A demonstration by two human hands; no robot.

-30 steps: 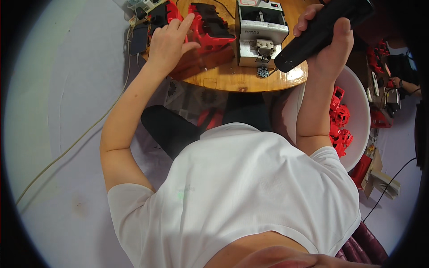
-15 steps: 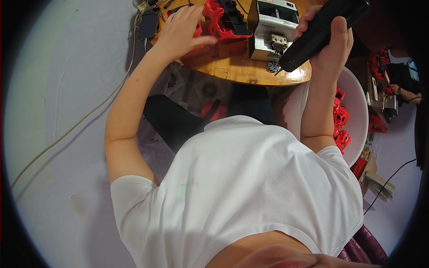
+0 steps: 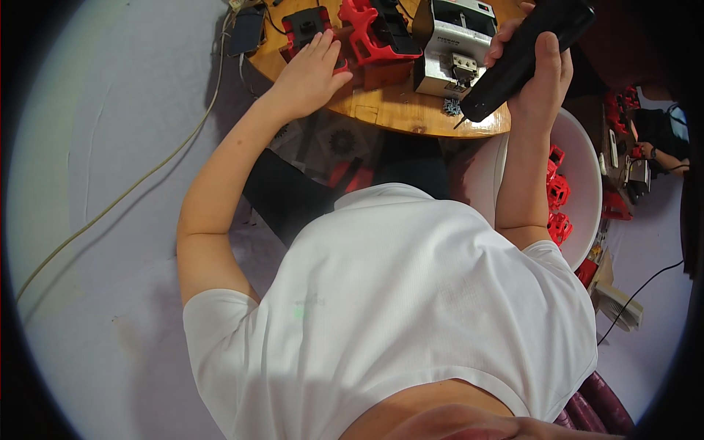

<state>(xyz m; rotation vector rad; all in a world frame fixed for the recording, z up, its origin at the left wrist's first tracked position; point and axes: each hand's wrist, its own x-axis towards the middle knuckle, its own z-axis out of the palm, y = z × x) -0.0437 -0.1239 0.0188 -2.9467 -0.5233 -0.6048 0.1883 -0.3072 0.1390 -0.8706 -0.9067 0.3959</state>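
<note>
My right hand is wrapped round a black electric screwdriver, its thin bit pointing down and left over the near table edge. Close to that bit lies a small heap of screws in front of a silver box-shaped screw feeder. My left hand has its fingers stretched out over the near side of a red part with a black insert; whether the fingertips press on it, I cannot tell. Right of that hand stands a larger red frame with a black piece in it.
The round wooden table carries a dark phone-like slab at its left. A white tub at my right holds several red parts. Another person's hand shows at far right. A cable runs along the floor.
My left hand has moved down and slightly right, uncovering the red part with the black insert behind it. The screwdriver has shifted slightly in my right hand's grip area, staying over the table edge.
</note>
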